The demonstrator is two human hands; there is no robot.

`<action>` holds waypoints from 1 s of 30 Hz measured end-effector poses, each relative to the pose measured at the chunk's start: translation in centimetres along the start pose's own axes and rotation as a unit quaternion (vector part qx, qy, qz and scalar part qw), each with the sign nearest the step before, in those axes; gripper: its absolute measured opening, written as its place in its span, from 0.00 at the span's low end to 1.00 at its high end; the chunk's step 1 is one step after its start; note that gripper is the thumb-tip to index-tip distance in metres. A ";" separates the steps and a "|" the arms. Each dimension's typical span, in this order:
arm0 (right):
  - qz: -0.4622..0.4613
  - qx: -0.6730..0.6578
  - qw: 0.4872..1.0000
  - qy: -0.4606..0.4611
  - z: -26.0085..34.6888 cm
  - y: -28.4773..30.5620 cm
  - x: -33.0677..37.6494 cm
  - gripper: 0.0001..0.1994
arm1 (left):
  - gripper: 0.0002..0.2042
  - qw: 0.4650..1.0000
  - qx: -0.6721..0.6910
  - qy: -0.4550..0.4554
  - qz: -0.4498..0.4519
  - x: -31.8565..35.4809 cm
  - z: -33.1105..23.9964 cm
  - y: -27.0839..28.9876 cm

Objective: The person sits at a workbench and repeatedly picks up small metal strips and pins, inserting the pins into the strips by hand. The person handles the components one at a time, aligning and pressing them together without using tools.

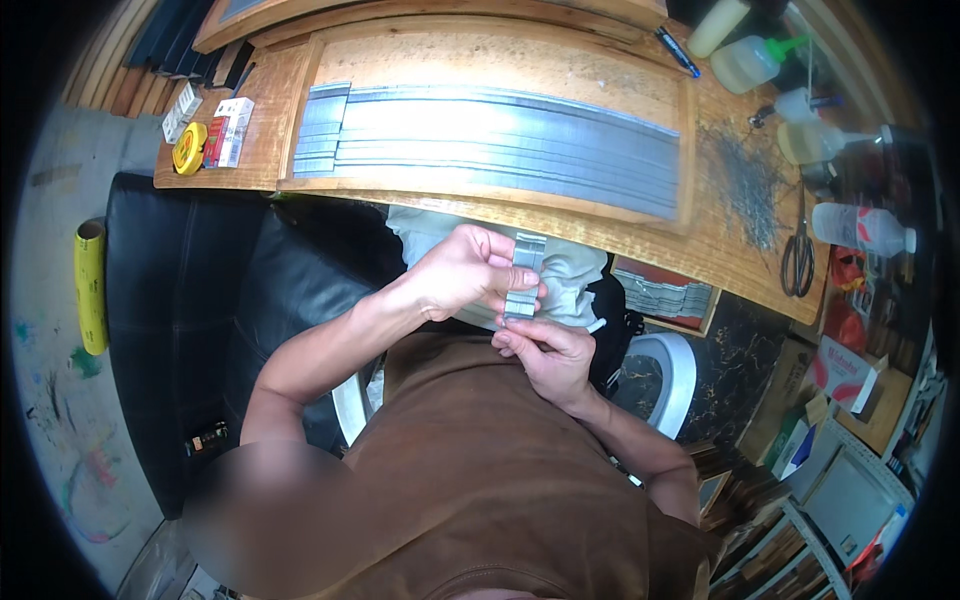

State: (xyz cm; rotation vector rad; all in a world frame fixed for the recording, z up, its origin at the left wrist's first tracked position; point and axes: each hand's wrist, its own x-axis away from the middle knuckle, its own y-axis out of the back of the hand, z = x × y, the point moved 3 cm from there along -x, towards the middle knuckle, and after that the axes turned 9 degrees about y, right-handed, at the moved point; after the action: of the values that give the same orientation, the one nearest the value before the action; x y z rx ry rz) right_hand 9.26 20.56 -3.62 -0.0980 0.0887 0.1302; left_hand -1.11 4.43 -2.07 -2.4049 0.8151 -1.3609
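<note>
My left hand (470, 272) is closed round a short grey stack of ridged metal strips (528, 254), its thumb lying across the front. The stack stands nearly upright above my lap, just in front of the table edge. My right hand (555, 360) is closed in a pinch at the stack's lower end; whatever its fingertips hold is too small to make out. On the table beyond lie long, flat grey metal strips (500, 135) side by side in a shallow wooden tray (480, 47), with shorter pieces (320, 130) at their left end.
Thin metal pins or wires (745, 185) lie scattered at the table's right, beside black scissors (798, 250) and several bottles (748, 62). A yellow tape measure (190, 148) and small boxes (230, 132) sit at the left. Below the table, an open drawer (662, 298) holds grey strips.
</note>
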 end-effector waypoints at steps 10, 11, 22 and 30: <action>0.152 0.119 0.969 -0.157 3.3 1.5 -3.2 0.05 | 0.09 0.997 -0.050 -0.043 -0.032 -0.3 -0.2 0.3; 0.203 0.163 0.964 -0.060 4.7 2.4 -4.3 0.06 | 0.09 0.997 -0.042 -0.056 -0.035 0.0 -0.1 0.2; 0.020 -0.482 0.874 -0.057 5.8 4.6 -7.6 0.23 | 0.07 0.996 -0.002 -0.085 -0.035 3.0 0.3 -1.8; -0.042 -0.226 0.971 0.070 6.6 4.9 -8.9 0.15 | 0.09 0.986 -0.043 -0.160 -0.030 2.7 0.5 -1.6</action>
State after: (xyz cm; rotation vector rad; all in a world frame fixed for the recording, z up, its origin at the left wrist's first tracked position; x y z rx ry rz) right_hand 0.31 24.98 3.31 -0.5661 0.1953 0.0556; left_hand 0.98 4.17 0.30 -2.6392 0.7311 -0.9367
